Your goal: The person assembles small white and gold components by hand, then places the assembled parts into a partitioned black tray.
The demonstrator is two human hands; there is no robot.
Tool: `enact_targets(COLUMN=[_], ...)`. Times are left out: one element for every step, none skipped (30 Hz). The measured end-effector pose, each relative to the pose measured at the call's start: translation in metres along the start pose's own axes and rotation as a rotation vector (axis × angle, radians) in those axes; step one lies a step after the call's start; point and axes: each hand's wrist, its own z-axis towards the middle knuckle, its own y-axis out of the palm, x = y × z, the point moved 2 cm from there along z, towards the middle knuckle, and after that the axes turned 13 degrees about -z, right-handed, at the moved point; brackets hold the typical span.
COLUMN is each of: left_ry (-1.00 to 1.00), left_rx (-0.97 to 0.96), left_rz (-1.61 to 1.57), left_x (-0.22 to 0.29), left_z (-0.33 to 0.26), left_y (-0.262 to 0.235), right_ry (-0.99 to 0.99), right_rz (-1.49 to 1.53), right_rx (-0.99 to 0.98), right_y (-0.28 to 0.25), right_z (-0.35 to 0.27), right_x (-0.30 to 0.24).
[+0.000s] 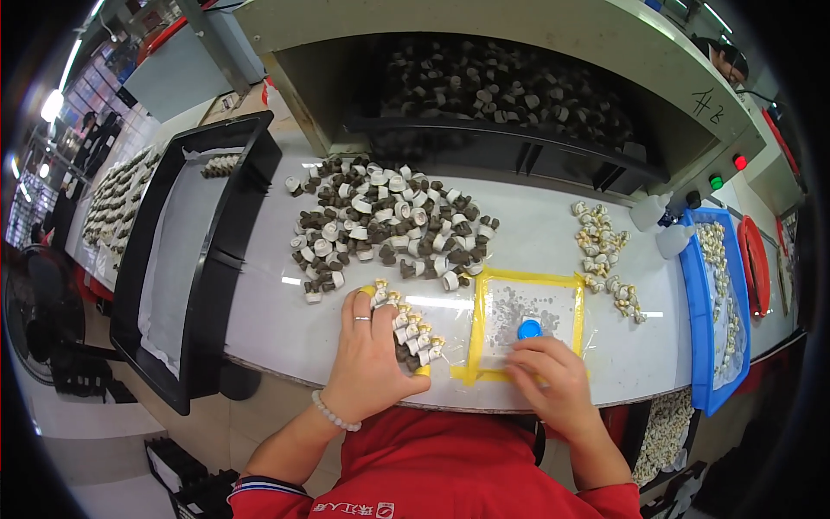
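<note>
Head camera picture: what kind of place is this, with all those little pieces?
Probably a factory workbench. A big pile of small white-and-brown parts lies on the white table, a machine hopper holds more, and the left hand lines some up.

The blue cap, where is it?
In the head view, the blue cap sits inside the yellow-taped square, just above the right hand.

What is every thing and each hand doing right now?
left hand: flat on the table, pressing a row of small parts.
right hand: fingers bent, on the yellow-taped square.
blue cap: lying in the square.
pile of parts: loose, spread out.
black tray: nearly bare.
blue tray: holds parts.
</note>
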Motion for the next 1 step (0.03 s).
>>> enact_targets(left_ry=[0.003], left_rx=[-0.007], left_rz=[-0.001], left_x=[0.0007], left_z=[0.0006], left_y=[-0.0001], right_ry=[0.06], right_rz=[-0.037], right_rx=[0.051], right_y=[-0.0092], right_z=[-0.0104], right_x=[0.0071])
